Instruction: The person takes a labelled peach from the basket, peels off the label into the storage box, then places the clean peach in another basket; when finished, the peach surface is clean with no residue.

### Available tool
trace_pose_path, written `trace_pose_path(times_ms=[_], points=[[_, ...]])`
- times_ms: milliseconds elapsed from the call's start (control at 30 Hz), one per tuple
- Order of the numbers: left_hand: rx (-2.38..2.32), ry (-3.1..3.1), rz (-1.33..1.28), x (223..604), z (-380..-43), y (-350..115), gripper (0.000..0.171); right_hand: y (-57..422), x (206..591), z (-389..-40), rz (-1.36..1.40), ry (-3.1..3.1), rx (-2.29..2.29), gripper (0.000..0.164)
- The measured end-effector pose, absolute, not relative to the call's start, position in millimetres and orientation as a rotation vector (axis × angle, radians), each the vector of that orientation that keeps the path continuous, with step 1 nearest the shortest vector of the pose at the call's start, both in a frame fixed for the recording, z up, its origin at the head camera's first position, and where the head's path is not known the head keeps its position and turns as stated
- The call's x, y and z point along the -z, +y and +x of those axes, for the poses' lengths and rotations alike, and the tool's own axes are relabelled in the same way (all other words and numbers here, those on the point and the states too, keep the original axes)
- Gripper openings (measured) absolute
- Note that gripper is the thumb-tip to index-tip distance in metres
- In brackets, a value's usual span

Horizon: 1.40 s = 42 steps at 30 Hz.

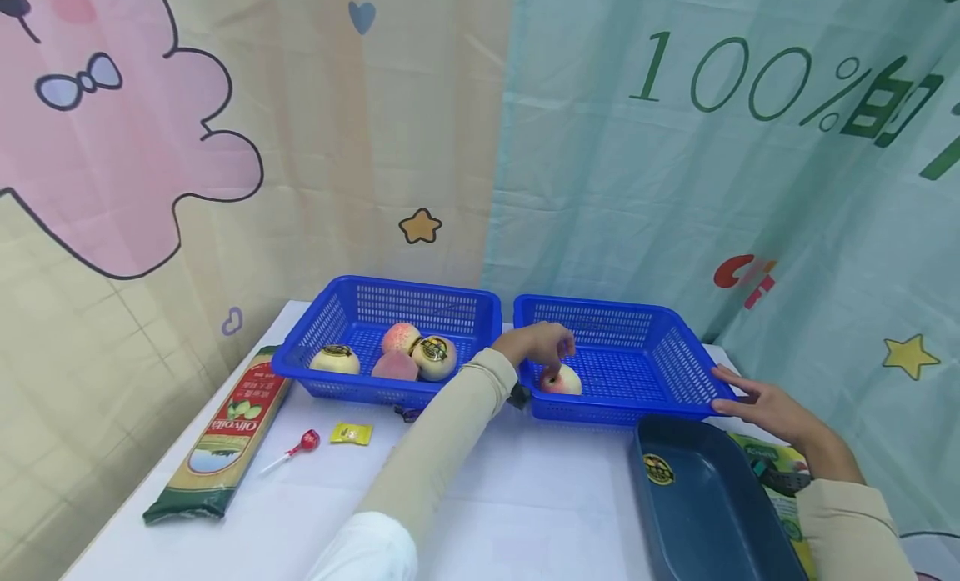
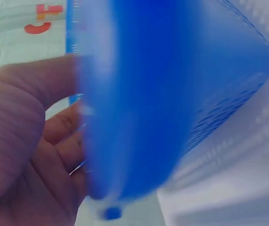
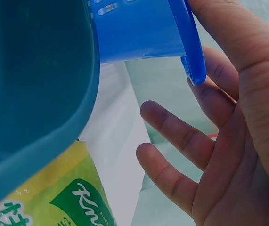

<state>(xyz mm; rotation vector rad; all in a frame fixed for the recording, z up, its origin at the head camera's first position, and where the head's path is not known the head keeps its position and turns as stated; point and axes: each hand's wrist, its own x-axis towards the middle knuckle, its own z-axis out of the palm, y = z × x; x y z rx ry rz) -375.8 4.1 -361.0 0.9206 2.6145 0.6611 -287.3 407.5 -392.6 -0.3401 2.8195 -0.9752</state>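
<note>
My left hand (image 1: 542, 344) reaches over the near-left corner of the right blue basket (image 1: 607, 410), fingers loosely bent. One digit points down to the top of a peach (image 1: 567, 383) inside that corner. In the left wrist view, the blurred basket rim (image 2: 139, 103) hides the fingertips of the left hand (image 2: 35, 122). At the basket's right end, my right hand (image 1: 772, 410) holds the rim. The right wrist view shows the thumb of the right hand (image 3: 228, 127) at the rim (image 3: 191, 42), two fingers behind it and two stretched out below.
The left blue basket (image 1: 322, 387) holds several peaches. A dark teal tray (image 1: 705, 481) lies in front of the right basket, over a green-yellow packet (image 1: 791, 514). On the left are a pasta packet (image 1: 232, 431), a red lollipop (image 1: 309, 439) and a yellow wrapped candy (image 1: 351, 433).
</note>
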Motion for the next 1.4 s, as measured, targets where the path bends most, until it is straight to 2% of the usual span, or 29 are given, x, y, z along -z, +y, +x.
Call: trace_pose_path(times_ms=[200,333,500,633,800,967,1200,1400], points=[[-0.854,2.576,1.025,338,-374,-21,0.036,408,395,-290,-0.352,2.818,0.978,0.076],[-1.066,2.527,1.062,310,-368,-56,0.040,409,394,-289,-0.357,2.824,0.959,0.079],[-1.221,2.563,1.048,285,-346,-133,0.043,403,384,-293,-0.356,2.876,0.876,0.080],[-1.161,2.746,0.940,285,-314,-211,0.052,380,368,-300,-0.385,2.935,0.849,0.083],[-0.950,2.952,0.572,303,-269,-303,0.076,307,336,-316,-0.647,2.977,0.937,0.089],[-0.932,2.952,0.256,335,-240,-365,0.092,196,314,-339,-0.971,2.837,0.985,0.094],[-1.057,3.004,0.161,372,-224,-388,0.079,54,315,-378,-1.207,2.603,0.789,0.084],[-1.062,3.083,0.184,384,-227,-390,0.069,-12,340,-407,-1.086,2.478,0.571,0.080]])
